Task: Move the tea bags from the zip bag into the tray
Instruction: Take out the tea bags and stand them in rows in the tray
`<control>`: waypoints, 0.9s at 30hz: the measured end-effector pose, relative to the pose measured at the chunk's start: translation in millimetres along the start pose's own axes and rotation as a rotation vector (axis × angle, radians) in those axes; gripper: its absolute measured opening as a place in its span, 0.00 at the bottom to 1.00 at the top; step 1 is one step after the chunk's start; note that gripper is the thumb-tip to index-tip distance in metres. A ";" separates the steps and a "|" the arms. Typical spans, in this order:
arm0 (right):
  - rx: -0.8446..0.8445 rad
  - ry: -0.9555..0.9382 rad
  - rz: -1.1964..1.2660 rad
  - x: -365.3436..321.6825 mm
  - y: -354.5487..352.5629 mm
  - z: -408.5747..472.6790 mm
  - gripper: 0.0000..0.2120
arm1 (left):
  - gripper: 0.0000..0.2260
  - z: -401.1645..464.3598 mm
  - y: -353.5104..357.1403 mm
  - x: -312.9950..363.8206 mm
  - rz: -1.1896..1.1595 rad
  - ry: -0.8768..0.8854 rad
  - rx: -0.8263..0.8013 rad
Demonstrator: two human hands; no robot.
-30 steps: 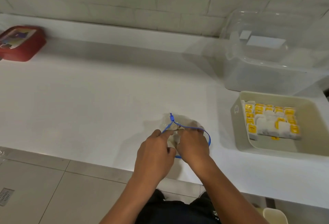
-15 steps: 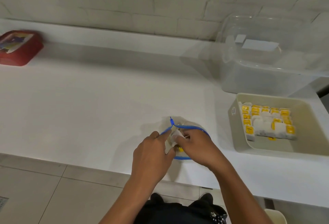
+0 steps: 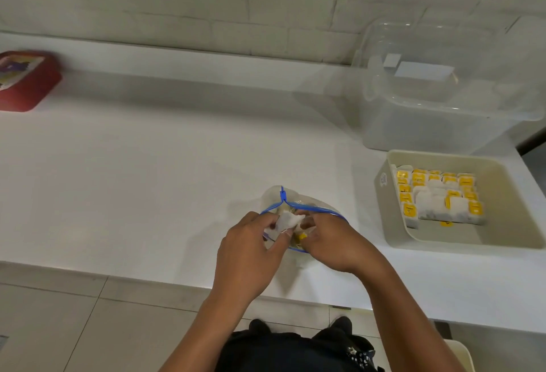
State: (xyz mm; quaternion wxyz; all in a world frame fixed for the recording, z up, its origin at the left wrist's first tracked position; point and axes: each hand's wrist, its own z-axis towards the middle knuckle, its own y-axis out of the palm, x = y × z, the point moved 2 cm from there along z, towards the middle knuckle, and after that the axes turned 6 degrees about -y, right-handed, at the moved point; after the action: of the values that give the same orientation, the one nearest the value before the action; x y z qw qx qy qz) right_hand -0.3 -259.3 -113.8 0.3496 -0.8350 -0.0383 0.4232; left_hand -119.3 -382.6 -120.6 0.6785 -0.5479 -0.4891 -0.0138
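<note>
The left hand (image 3: 248, 250) pinches a white tea bag (image 3: 286, 220) at the open zip bag (image 3: 298, 212). The right hand (image 3: 331, 238) has curled fingers in the bag; what they hold I cannot tell. The tray (image 3: 384, 182) lies at 3 o'clock, nearer the right hand.

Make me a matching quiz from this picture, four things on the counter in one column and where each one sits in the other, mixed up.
Things:
1. zip bag
2. tray
3. red box
4. clear bin

Places:
A. far left of the counter
B. back right, by the wall
C. at the counter's front edge, under both hands
D. right side, in front of the clear bin, with tea bags inside

Pairs: 1-C, 2-D, 3-A, 4-B
</note>
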 end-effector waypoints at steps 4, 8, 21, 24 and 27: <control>0.058 -0.043 -0.008 -6.2 4.3 2.5 0.04 | 0.02 -1.4 -0.8 1.5 -0.262 -0.053 -0.019; 0.053 -0.020 -0.064 -5.3 8.4 4.6 0.06 | 0.03 -1.8 -1.4 -0.4 -0.306 -0.100 -0.045; 0.044 -0.073 0.177 -6.1 -9.4 -1.4 0.03 | 0.02 3.1 -12.4 2.9 -0.348 -0.138 0.070; 0.071 -0.094 0.177 -9.3 -13.3 -3.8 0.07 | 0.02 2.6 -13.6 7.1 -0.379 -0.123 0.048; 0.103 -0.130 0.187 -15.2 -17.2 -9.9 0.11 | 0.02 2.1 -14.7 10.3 -0.408 -0.118 0.059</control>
State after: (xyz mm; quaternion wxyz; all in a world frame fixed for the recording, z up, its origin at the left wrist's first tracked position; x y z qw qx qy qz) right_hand 1.2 -257.3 -89.0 0.3479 -0.7866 0.0390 0.5086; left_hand -123.4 -381.6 -103.1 0.6475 -0.4175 -0.6290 -0.1044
